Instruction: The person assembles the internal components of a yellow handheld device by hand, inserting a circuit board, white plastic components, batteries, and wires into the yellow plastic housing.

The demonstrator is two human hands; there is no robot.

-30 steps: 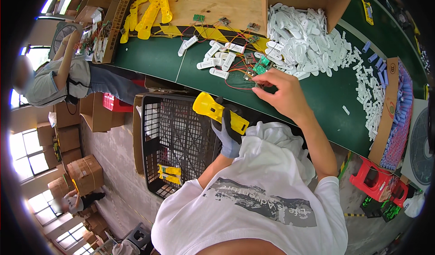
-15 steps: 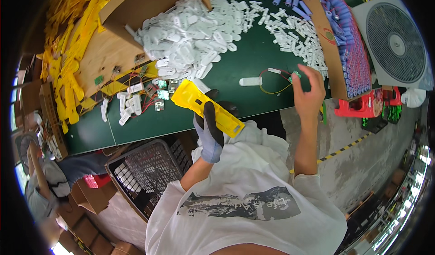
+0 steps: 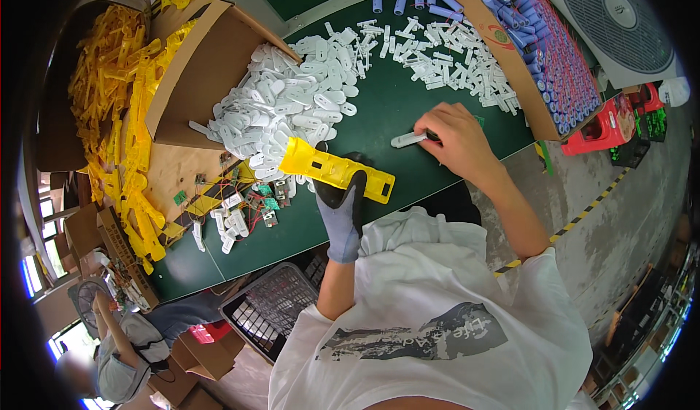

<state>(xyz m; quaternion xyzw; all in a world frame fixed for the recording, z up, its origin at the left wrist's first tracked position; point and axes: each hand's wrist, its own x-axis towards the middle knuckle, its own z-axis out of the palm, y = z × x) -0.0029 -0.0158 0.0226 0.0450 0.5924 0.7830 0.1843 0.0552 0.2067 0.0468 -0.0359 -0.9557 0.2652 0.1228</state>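
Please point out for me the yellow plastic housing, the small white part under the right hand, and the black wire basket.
yellow plastic housing [image 3: 321, 166], head view, its upper flat face.
small white part [image 3: 405, 140], head view, its free end.
black wire basket [image 3: 273, 304], head view, its mesh wall.

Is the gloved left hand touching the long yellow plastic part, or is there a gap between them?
Touching. In the head view the gloved left hand wraps its dark fingers over the lower edge of the yellow plastic part and holds it above the green table.

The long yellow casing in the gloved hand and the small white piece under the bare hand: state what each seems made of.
Long yellow casing: apparently moulded plastic, uniform colour, slight sheen, crisp cut-outs. Small white piece: probably plastic too, smooth and like the heaped white parts; too small to be sure.
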